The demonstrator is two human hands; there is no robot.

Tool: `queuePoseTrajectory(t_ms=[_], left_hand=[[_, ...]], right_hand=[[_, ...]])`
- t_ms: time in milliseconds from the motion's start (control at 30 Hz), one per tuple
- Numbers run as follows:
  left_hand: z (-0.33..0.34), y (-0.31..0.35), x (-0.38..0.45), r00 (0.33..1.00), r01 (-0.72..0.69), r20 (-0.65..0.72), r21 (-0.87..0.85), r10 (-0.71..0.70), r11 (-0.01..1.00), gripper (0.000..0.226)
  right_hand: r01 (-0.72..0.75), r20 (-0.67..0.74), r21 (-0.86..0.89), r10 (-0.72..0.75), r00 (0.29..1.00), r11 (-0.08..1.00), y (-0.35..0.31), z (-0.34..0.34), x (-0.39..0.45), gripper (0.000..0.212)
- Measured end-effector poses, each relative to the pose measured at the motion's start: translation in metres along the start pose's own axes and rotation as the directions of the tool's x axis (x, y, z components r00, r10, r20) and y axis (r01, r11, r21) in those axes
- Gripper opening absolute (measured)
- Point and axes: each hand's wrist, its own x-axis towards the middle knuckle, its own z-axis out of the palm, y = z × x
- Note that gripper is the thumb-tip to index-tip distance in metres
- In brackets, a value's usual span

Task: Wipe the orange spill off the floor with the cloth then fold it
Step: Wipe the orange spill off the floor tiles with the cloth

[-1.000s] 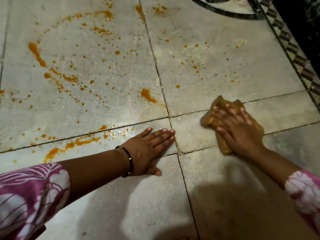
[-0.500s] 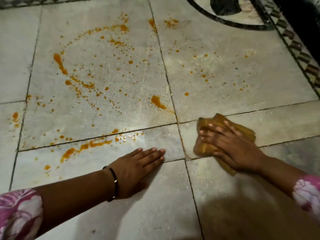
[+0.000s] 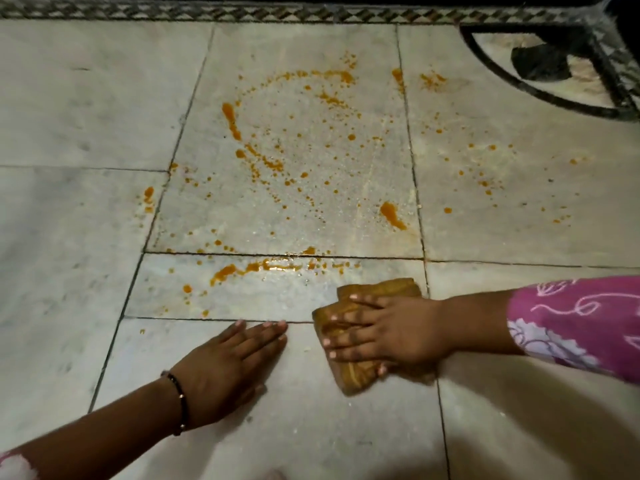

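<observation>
**Camera placement: single head-worn view**

One wide-angle camera, worn on the person's head, looks forward and steeply down at the pale grey marble tile floor (image 3: 86, 98). It sits close: both forearms enter from the lower edge. The dark patterned mosaic border strip (image 3: 207, 12) bounds the top of the frame. No second view to compare.

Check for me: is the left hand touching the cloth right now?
Apart. The head view shows the left hand flat on the floor, with bare tile between its fingertips and the cloth under the right hand.
</observation>
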Motion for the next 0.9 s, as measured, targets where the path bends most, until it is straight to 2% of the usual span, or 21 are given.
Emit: queuePoseTrajectory(t_ms=[67,100,133,200,267,300,367,433,500,533,567,600,667,733,833,900], left_hand=[[0.006,0.000,0.005,0.993,0.061,-0.093,-0.093,-0.070,0.994,0.055],[0.008,0.002,0.010,0.981,0.100,-0.153,-0.149,-0.123,0.984,0.054],[0.013,0.006,0.014,0.960,0.144,-0.208,-0.214,-0.189,0.966,0.055],[0.020,0.016,0.021,0.914,0.224,-0.259,-0.317,-0.311,0.922,0.057],[0.028,0.025,0.023,0.900,0.264,-0.262,-0.304,-0.347,0.915,0.059],[0.032,0.028,0.022,0.907,0.267,-0.253,-0.274,-0.337,0.924,0.060],[0.037,0.027,0.020,0.918,0.253,-0.250,-0.222,-0.306,0.941,0.064],[0.038,0.026,0.019,0.918,0.251,-0.260,-0.202,-0.299,0.947,0.067],[0.039,0.026,0.022,0.902,0.279,-0.282,-0.197,-0.327,0.940,0.070],[0.040,0.027,0.022,0.889,0.304,-0.293,-0.198,-0.352,0.932,0.072],[0.041,0.028,0.022,0.870,0.343,-0.299,-0.207,-0.393,0.916,0.073],[0.041,0.028,0.021,0.849,0.384,-0.297,-0.220,-0.437,0.897,0.075],[0.041,0.027,0.023,0.823,0.435,-0.290,-0.234,-0.489,0.870,0.076],[0.041,0.029,0.024,0.827,0.437,-0.278,-0.228,-0.488,0.870,0.076],[0.040,0.031,0.027,0.842,0.429,-0.253,-0.221,-0.477,0.876,0.078],[0.040,0.032,0.029,0.833,0.446,-0.248,-0.230,-0.495,0.865,0.079]], right_hand=[[-0.095,0.005,0.056,0.095,0.995,0.994,0.009,-0.002,0.023,0.061],[-0.222,-0.009,0.098,0.224,0.974,0.970,0.014,-0.001,0.028,0.062],[-0.385,-0.027,0.146,0.392,0.919,0.911,0.017,0.001,0.028,0.063],[-0.652,-0.014,0.251,0.676,0.737,0.716,0.010,0.004,0.012,0.064],[-0.772,-0.011,0.284,0.807,0.591,0.569,-0.023,0.005,-0.010,0.063],[-0.801,0.002,0.279,0.833,0.553,0.530,-0.046,0.005,-0.018,0.063],[-0.815,0.016,0.252,0.839,0.543,0.522,-0.093,0.003,-0.017,0.063],[-0.780,0.005,0.223,0.799,0.601,0.585,-0.109,0.002,0.006,0.062],[-0.683,0.011,0.215,0.698,0.716,0.698,-0.084,0.000,0.041,0.061],[-0.645,-0.012,0.203,0.661,0.751,0.737,-0.062,0.000,0.059,0.060],[-0.647,-0.021,0.216,0.666,0.746,0.731,-0.040,0.001,0.075,0.059],[-0.690,-0.011,0.240,0.712,0.702,0.683,-0.015,0.001,0.085,0.059],[-0.803,0.003,0.291,0.839,0.544,0.519,0.027,0.002,0.084,0.061],[-0.861,0.019,0.281,0.895,0.446,0.423,0.038,0.006,0.058,0.061],[-0.907,0.027,0.252,0.934,0.356,0.338,-0.002,0.005,0.011,0.057],[-0.933,0.041,0.235,0.956,0.291,0.273,-0.049,0.003,0.012,0.057]])
